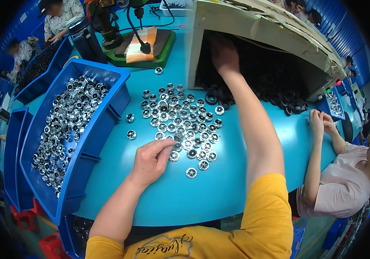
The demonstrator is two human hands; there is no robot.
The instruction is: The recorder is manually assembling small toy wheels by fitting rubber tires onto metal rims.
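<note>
Many small chrome wheel rims [172, 115] with spoked faces lie in a loose cluster on the turquoise table. My left hand [152, 160] is at the cluster's near left side, thumb and forefinger pinched on a chrome wheel rim [177, 146]. My right hand [225, 54] reaches into the dark opening of a cream-coloured box [196, 52], and its fingers are lost in shadow. Black rubber rings [286, 100], like small tyres, are heaped inside the box and spill out at its front edge.
A blue bin [92, 149] full of chrome rims stands at left, with another blue bin [15, 162] beside it. A green-based bench press [163, 52] with an orange-and-white cloth and a dark flask [85, 39] are at the back. A co-worker [340, 181] sits at right.
</note>
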